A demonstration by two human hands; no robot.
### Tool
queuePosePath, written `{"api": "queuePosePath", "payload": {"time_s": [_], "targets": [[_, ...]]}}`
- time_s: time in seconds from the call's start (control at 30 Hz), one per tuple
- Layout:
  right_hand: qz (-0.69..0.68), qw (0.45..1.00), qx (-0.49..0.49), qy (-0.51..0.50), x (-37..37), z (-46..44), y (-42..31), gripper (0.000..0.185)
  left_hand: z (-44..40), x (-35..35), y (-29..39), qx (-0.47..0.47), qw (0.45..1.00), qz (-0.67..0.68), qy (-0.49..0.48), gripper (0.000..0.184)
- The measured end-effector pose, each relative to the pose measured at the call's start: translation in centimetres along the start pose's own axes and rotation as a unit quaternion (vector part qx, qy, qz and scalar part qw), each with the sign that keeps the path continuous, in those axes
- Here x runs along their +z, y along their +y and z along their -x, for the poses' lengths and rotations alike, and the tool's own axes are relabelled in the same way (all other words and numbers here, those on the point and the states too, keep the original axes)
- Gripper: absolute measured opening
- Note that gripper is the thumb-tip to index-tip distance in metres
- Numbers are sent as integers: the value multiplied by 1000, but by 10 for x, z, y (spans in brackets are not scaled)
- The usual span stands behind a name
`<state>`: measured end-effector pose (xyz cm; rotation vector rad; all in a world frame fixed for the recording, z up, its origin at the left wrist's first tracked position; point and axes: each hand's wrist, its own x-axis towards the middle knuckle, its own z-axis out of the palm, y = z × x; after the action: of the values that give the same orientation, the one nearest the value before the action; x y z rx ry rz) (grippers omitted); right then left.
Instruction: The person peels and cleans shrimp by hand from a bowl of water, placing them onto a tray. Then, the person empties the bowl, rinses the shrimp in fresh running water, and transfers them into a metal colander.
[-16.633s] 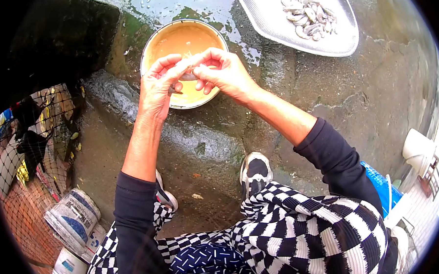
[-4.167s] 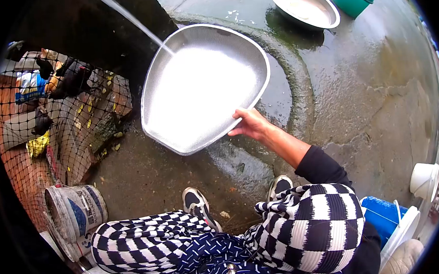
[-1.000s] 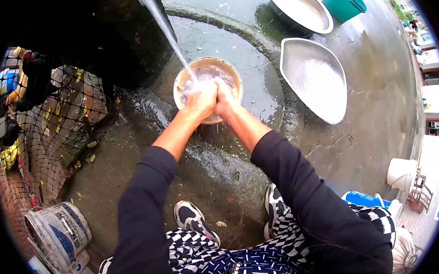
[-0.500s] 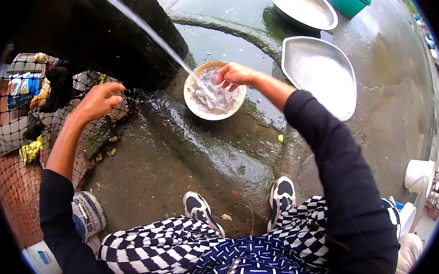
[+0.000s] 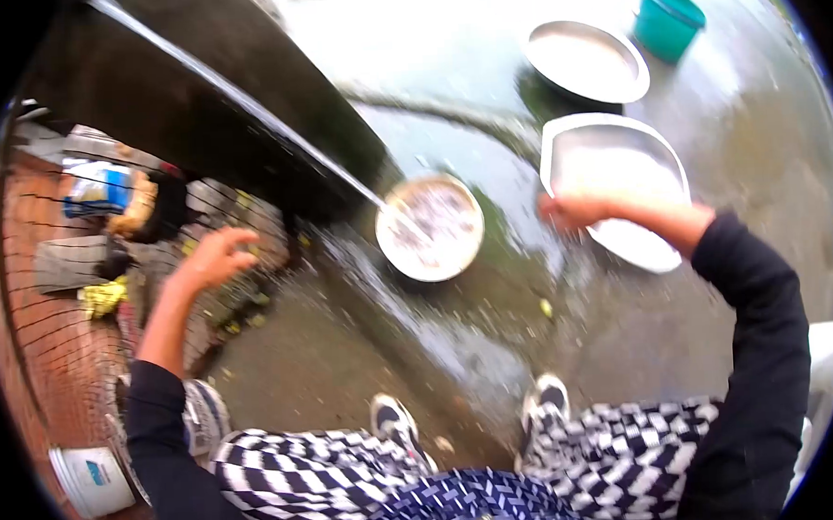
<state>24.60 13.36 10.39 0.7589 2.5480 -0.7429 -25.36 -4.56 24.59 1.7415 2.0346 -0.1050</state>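
A round bowl (image 5: pixel 436 275) stands on the wet ground ahead of me, with frothy water and pale greyish pieces inside that I cannot make out. A stream of water (image 5: pixel 271 122) shoots down from the upper left into it. My left hand (image 5: pixel 219 259) hangs in the air left of the bowl, fingers apart and holding nothing. To the bowl's right, my right hand (image 5: pixel 577 211) is over the near left edge of a perforated metal scoop-shaped strainer (image 5: pixel 653 250). Motion blurs its fingers, and whether it touches the strainer is unclear.
Behind the strainer are a wide metal basin (image 5: pixel 641 90) and a green bucket (image 5: pixel 669 21). A dark block (image 5: pixel 269 71) rises at upper left. Black netting (image 5: pixel 56 304) with litter behind it lies left, near a white bucket (image 5: pixel 93 483). A shallow wet channel (image 5: pixel 457 342) crosses the ground.
My right hand has moved from above the bowl rightward to the strainer. The view has shifted, so the ground objects appear lower. My left hand stays raised and empty.
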Motion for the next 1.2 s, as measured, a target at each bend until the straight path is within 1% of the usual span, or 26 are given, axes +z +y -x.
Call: {"api": "queuePosePath", "payload": {"time_s": [0.03,0.07,0.13,0.17,0.2,0.23,0.27,0.3,0.33,0.37,0.4,0.47,0.53,0.57,0.63,0.8,0.9,1.0,1.07,1.17,1.2], "targets": [[12,1000,5,-7,-5,6,-11,37,-2,-7,-11,75,996,-37,38,37],[14,999,13,-30,-8,8,-18,37,2,-22,1,12,1000,-18,21,36],[-27,999,17,-19,-15,1,-12,35,-1,-57,-20,88,984,-81,134,31],[-36,999,0,9,-17,-3,-8,33,3,-81,-13,71,978,28,195,29],[-84,995,-11,45,-21,-2,-7,31,12,-113,4,57,956,135,255,27],[-125,991,-9,43,-14,0,-5,30,25,-141,27,61,918,113,374,25],[-162,985,-13,51,-14,-9,0,29,40,-185,72,133,829,131,528,27],[-196,980,17,21,-22,-3,-6,29,46,-223,80,145,794,118,578,31],[-210,977,15,23,-20,-3,-13,30,48,-244,93,161,764,121,613,35],[-235,972,20,13,-17,-5,-12,31,50,-260,112,212,727,99,646,35],[-263,964,29,-5,-7,-8,-11,32,50,-286,114,248,733,68,630,34],[-271,959,56,-61,10,-18,-1,34,37,-301,130,265,741,-46,616,67],[-270,960,50,-60,12,-14,-8,34,17,-328,150,260,840,18,477,78],[-280,956,58,-61,12,-11,-11,34,4,-332,157,245,863,11,442,76],[-264,960,58,-69,14,-6,-13,33,-13,-310,152,215,878,-39,427,74],[-267,958,85,-67,21,2,-8,34,-21,-259,123,186,875,-86,439,67],[-259,955,107,-97,22,-1,-16,34,-18,-237,105,177,876,-97,439,63],[-255,957,97,-93,20,-4,-20,34,-19,-216,90,171,876,-100,439,60],[-268,953,106,-97,22,0,-21,34,-19,-204,80,172,876,-98,439,57],[-323,937,109,-70,24,9,-23,34,-16,-182,71,177,874,-93,442,54],[-320,935,118,-95,23,11,-22,32,-16,-175,68,182,874,-89,442,52]]}}
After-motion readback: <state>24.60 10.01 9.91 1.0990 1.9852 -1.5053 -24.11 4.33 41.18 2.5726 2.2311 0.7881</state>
